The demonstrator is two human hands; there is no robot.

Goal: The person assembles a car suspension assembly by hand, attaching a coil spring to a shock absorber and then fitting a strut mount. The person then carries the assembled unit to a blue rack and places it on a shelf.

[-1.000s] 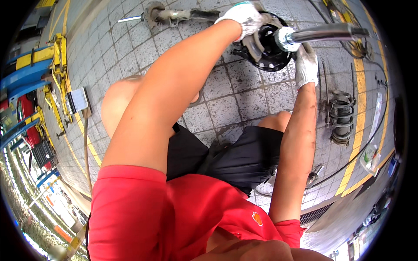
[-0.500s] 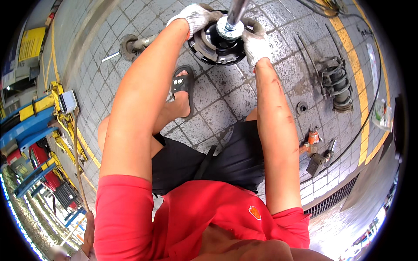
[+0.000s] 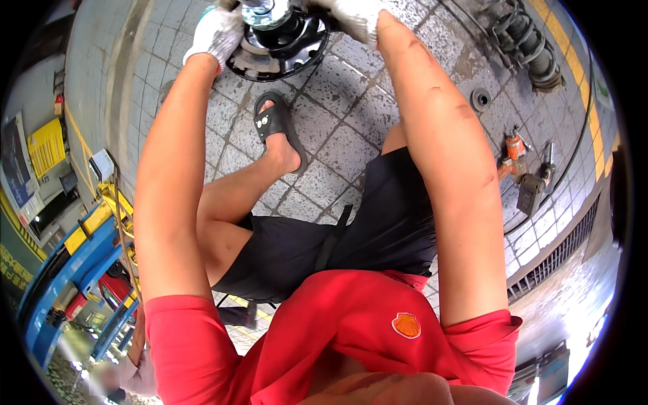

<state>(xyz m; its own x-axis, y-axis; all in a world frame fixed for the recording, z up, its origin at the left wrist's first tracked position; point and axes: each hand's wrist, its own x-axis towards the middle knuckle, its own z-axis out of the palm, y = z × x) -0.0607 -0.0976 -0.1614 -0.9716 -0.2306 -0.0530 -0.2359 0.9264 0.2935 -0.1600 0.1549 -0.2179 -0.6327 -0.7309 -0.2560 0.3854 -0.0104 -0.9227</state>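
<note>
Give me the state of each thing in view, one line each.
Left grip: gloved, holding the black round part.
Right grip: gloved, at its right; fingertips cropped, hold unclear.
Black round part: held, upper end out of view.
Coil-spring part: lying on the floor.
Grey ring: flat on the floor.
Black sandal: worn.
Orange tool: on the floor.

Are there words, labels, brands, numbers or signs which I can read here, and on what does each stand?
No text reads clearly.
Yellow panel: lines of print, too small.
Dark green board: yellow lettering, blurred and bent near the rim.
Red shirt: orange emblem, no words.
</note>
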